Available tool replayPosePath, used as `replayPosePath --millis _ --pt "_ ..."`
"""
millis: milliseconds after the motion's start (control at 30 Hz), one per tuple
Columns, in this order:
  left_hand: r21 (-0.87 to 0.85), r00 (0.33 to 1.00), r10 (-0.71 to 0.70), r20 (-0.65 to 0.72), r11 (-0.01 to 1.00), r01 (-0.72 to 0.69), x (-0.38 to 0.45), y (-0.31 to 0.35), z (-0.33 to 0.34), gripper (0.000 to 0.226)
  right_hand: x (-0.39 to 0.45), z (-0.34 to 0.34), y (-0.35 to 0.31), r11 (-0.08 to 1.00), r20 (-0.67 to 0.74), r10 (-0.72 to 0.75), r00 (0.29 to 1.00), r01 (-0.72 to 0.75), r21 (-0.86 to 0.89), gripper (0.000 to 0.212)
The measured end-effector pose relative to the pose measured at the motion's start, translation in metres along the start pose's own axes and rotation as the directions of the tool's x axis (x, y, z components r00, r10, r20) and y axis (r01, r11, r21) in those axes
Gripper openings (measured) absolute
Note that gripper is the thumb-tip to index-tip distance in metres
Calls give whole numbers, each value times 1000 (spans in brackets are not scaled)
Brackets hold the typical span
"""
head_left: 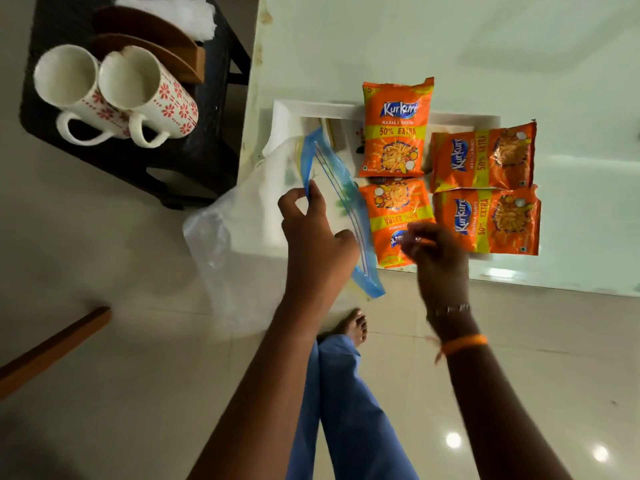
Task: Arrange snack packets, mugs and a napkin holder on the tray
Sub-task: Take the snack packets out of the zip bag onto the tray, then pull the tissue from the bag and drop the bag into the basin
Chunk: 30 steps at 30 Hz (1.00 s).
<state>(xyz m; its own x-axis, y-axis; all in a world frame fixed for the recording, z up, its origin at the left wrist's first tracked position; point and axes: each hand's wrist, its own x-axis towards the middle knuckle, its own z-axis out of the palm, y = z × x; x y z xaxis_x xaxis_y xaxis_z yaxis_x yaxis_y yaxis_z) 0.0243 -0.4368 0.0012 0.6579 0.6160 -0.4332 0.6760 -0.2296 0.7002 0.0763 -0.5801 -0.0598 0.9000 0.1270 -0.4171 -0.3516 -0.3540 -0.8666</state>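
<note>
Head view, and the left hand (pixel 313 230) is pinching the blue zip edge of a clear zip bag (pixel 329 181) that droops over the near left corner of the white tray (pixel 287 116). The right hand (pixel 436 254) is blurred just above the nearest of four orange snack packets (pixel 394 133); its fingers look curled, but I cannot tell whether they hold anything. All four packets lie flat, filling the tray's middle and right, edges touching or overlapping. Two flowered mugs (pixel 114 95) and the wooden napkin holder (pixel 152 43) wait on the black stool (pixel 194 157), well apart to the left of the tabletop (pixel 450 39). My read: lift that bag fully clear first, since it covers the only free tray space, and square the packets rightward so the mugs and holder get stable, level footing.
</note>
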Motion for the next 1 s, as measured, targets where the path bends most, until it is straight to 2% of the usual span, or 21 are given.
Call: replayPosePath --millis 67,100,133,167,233,300,367,467,533,600,667,700,767,800,867,933,1000 --pt "-35 1000 -4 -3 999 4 -2 -2 1 72 -47 7 17 987 207 145 968 -155 35 54" --pt "-54 1000 -16 0 998 16 -2 -4 1 72 -66 16 22 966 331 199 922 -241 93 63" --pt "-76 999 -34 8 996 35 -3 -4 1 72 -82 28 24 939 422 216 881 -305 157 71" --pt "-98 999 -45 23 994 47 -5 -4 1 71 -93 41 24 919 447 206 870 -329 216 74" --pt "-175 997 -17 76 984 30 -9 -4 1 63 -97 66 20 879 329 224 917 -336 338 68" --pt "-320 989 68 131 947 -23 -13 -6 -4 46 -87 80 12 824 130 335 933 -357 441 46" --pt "-409 990 115 79 910 -73 -8 -13 -18 41 -73 80 9 814 30 381 924 -351 462 29" --pt "-350 999 11 -51 936 -28 23 -37 -49 36 -59 62 2 806 74 343 936 -334 489 33" --pt "-246 997 -72 -20 967 65 43 -62 -65 44 -55 45 -4 796 167 308 937 -350 494 34" --pt "-205 964 -193 184 951 230 49 -83 -76 50 -52 28 -9 747 276 279 920 -388 540 32" --pt "-278 827 -256 501 857 434 46 -96 -80 44 -49 14 -12 668 346 239 907 -413 620 30" --pt "-312 762 -248 599 804 507 42 -100 -81 43 -47 9 -14 629 361 227 905 -419 655 30" --pt "-351 697 -176 695 763 543 38 -104 -79 46 -44 1 -16 609 347 234 908 -415 676 26" --pt "-368 700 -136 701 772 518 37 -104 -75 45 -43 -3 -15 644 327 250 911 -409 646 22" --pt "-425 760 -62 647 797 428 36 -100 -68 32 -44 -10 -14 753 265 319 910 -413 513 20" --pt "-459 826 -26 563 822 339 37 -96 -62 16 -51 -15 -9 815 169 351 921 -389 428 35" --pt "-456 881 -6 473 854 251 35 -90 -59 12 -61 -19 -8 842 36 303 952 -285 458 51"
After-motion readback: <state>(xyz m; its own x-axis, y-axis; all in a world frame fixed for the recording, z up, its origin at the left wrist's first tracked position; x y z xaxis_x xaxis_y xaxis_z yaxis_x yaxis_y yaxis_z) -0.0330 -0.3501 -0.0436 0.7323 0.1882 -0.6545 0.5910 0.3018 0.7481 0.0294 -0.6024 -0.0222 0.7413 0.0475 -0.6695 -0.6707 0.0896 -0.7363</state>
